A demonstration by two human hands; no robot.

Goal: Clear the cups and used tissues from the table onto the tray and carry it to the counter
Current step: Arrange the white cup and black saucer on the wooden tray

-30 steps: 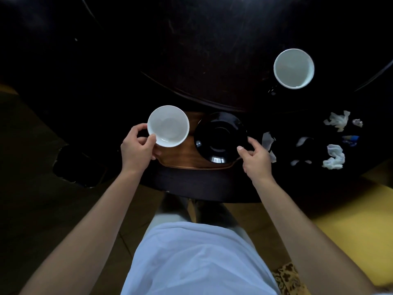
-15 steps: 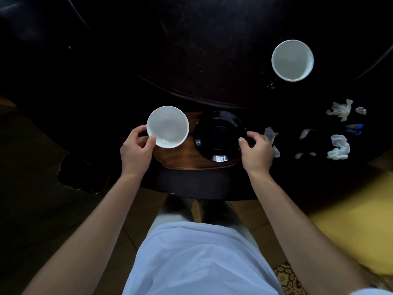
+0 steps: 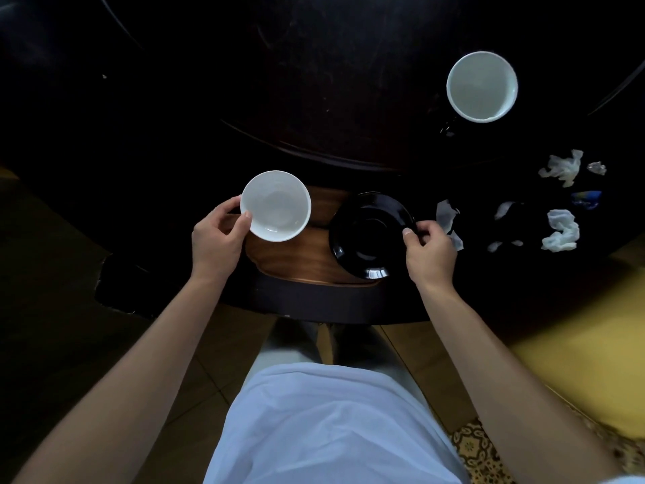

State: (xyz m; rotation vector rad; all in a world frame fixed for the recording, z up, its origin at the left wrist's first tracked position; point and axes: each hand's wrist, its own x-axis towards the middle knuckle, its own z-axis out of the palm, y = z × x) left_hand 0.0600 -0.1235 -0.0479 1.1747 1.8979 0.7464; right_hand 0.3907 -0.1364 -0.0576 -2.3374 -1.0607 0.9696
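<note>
A wooden tray [image 3: 296, 253] lies at the near edge of the dark round bench [image 3: 314, 82], right in front of the person. The left hand [image 3: 216, 239] has its grip closed on the near-left rim of a white cup [image 3: 275, 206], thumb on the lip, holding it over the tray's left end; whether the cup already rests on the wood cannot be told. The right hand [image 3: 431, 253] pinches the right edge of a black saucer [image 3: 371, 235], which lies on the tray's right half. The step in hand looks like loading the tray: the first pieces are being settled, and most of the clearing remains. A second white cup [image 3: 482, 86] stands far to the right, well apart from the tray. Crumpled tissues [image 3: 560, 235] lie near the right edge of the bench, with another tissue [image 3: 562, 167] farther back and a torn piece [image 3: 446, 213] just beside the right hand; a small blue wrapper [image 3: 588, 199] sits between them. Next, both hands would need to let go once the cup and saucer sit steady, then the right hand would reach for the torn piece close by before stretching to the far cup.
</note>
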